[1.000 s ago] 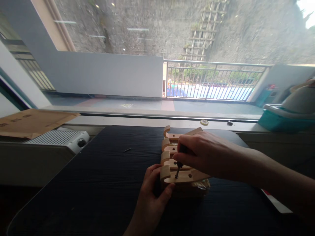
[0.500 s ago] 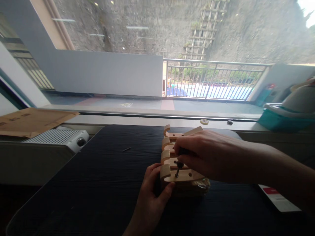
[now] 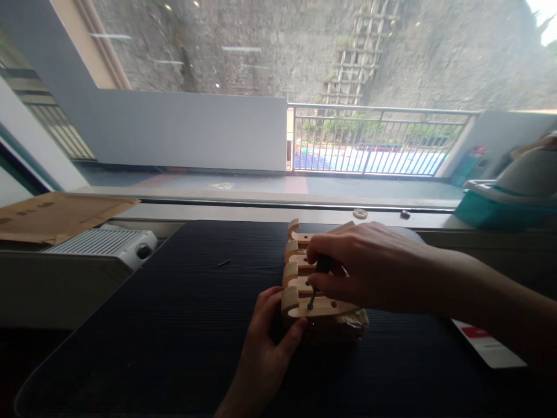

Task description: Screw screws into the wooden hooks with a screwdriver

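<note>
A row of several pale wooden hooks (image 3: 322, 305) sits on a dark block with shiny clear wrap or tape (image 3: 357, 320) at its near side. My left hand (image 3: 266, 342) grips the near left corner, thumb in front and fingers behind the curved end of the nearest hook. In my right hand (image 3: 365, 267) is a screwdriver (image 3: 322, 267), its handle pinched between thumb and fingers. Its shaft slants down to the left hole of the nearest hook; whether a screw sits under the tip is hard to tell. My right hand hides the hooks' right ends.
A loose screw (image 3: 224, 263) lies on the black table (image 3: 165, 313) left of the hooks. A red and white card or box (image 3: 489, 342) is at the right. On the sill are a tape roll (image 3: 360, 213), a small dark object (image 3: 405, 214) and a teal bin (image 3: 496, 206).
My right hand has tilted and risen slightly, showing more of the screwdriver handle. The tip stays at the same hole, and my left hand keeps its hold.
</note>
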A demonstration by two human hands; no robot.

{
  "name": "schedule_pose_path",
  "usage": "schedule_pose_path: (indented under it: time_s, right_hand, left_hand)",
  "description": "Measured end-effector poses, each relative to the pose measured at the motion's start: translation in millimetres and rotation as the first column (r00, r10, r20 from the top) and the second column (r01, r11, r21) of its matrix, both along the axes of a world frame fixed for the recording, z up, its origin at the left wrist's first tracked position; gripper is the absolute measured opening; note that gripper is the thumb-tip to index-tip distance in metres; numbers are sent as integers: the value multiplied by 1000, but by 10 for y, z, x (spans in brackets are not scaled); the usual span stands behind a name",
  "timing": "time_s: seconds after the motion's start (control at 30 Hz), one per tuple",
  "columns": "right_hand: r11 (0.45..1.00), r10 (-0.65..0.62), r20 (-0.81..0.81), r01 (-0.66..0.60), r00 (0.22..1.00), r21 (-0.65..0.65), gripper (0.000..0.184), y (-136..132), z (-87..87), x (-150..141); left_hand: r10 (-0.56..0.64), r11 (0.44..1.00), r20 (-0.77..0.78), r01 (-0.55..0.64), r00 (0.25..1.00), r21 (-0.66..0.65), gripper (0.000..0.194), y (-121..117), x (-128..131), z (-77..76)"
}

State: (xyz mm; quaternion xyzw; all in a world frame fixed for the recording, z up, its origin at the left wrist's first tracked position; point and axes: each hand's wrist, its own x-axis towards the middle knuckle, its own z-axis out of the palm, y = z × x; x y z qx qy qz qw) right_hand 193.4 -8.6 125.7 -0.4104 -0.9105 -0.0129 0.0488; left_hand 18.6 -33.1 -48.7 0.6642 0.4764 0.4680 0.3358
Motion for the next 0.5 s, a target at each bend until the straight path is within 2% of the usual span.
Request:
schedule_pose_path:
  time_s: [0.1, 0.27, 0.37, 0.5]
  right_hand:
    - [995, 69, 4, -69, 998, -68, 16, -18, 36, -8]
    - [992, 52, -25, -55, 998, -117, 14, 12, 26, -23]
    - [997, 32, -5, -32, 999, -72, 14, 52, -36, -32]
    - [997, -17, 59, 12, 998, 80, 12, 83, -152, -43]
  left_hand:
    - [10, 1000, 0, -10, 1000, -8, 28, -9, -3, -7]
    - [15, 1000, 8, -15, 1000, -21, 29, -28, -2, 15]
    - [6, 1000, 2, -6, 1000, -21, 27, -29, -3, 21]
    - [-3, 1000, 0, 3, 1000, -11, 27, -17, -6, 11]
